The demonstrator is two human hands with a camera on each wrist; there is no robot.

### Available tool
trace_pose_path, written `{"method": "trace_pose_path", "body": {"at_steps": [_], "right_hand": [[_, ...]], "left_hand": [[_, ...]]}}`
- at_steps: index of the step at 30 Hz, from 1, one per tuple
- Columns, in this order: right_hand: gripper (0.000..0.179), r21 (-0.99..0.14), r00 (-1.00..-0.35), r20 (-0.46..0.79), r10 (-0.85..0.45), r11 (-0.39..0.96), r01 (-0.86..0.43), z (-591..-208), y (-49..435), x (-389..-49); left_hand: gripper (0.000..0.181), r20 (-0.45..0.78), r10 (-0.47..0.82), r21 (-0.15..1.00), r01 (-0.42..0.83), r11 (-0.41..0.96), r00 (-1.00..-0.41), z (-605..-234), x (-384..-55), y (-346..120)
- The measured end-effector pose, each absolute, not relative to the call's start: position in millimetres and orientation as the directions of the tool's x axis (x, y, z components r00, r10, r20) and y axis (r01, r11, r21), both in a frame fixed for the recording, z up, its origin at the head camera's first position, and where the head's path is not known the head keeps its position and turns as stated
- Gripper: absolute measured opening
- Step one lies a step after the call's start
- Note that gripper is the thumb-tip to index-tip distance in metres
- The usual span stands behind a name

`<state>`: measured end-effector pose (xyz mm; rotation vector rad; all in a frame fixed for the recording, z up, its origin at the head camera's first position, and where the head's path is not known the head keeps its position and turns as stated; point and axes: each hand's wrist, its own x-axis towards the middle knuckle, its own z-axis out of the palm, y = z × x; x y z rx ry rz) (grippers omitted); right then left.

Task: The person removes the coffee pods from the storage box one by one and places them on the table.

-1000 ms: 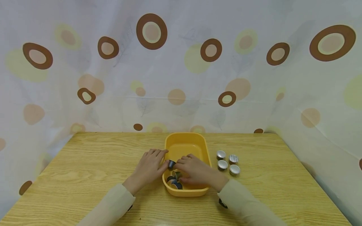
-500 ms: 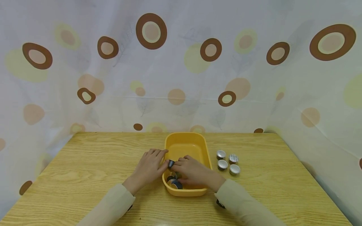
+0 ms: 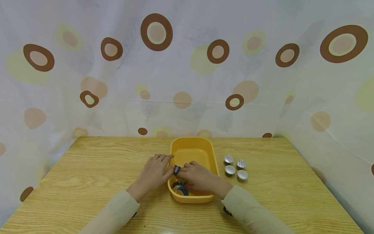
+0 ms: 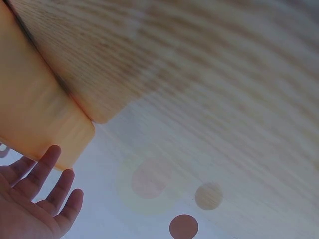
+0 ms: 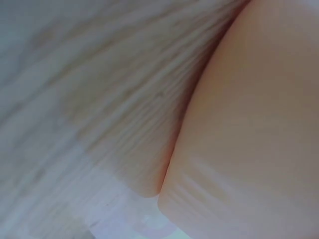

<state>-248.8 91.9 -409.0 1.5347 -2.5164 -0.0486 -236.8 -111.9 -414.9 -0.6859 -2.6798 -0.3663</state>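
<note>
In the head view a yellow plastic bin [image 3: 190, 140] stands on the table, with several coffee capsules [image 3: 182, 191] at its near left end. My left hand [image 3: 152, 174] is at the bin's left rim, its thumb tip beside a dark coffee capsule [image 3: 177, 169]. In the left wrist view the fingers [image 4: 61, 188] are spread and nearly straight beside the outer wall. My right hand [image 3: 199, 177] reaches down inside the bin, fingertips right by the dark capsule and the others; I cannot tell what they hold. The right wrist view shows only the bin's outer wall [image 5: 244, 144] and table.
Several coffee capsules [image 3: 230, 170] with silvery lids facing up stand on the wooden table [image 3: 117, 162], to the right of the bin. A patterned curtain [image 3: 187, 65] hangs behind the table and along its sides.
My right hand has shifted slightly left within the bin and now covers more of the greenish capsule. The left hand and the bin have stayed in place.
</note>
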Motion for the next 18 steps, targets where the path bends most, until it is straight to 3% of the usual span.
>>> {"method": "trace_pose_path", "body": {"at_steps": [18], "right_hand": [[0.036, 0.153, -0.448, 0.123, -0.886, 0.463, -0.873, -406.1, 89.1, -245.7]], "left_hand": [[0.039, 0.389, 0.412, 0.157, 0.500, 0.852, -0.824, -414.0, -236.9, -111.3]]}}
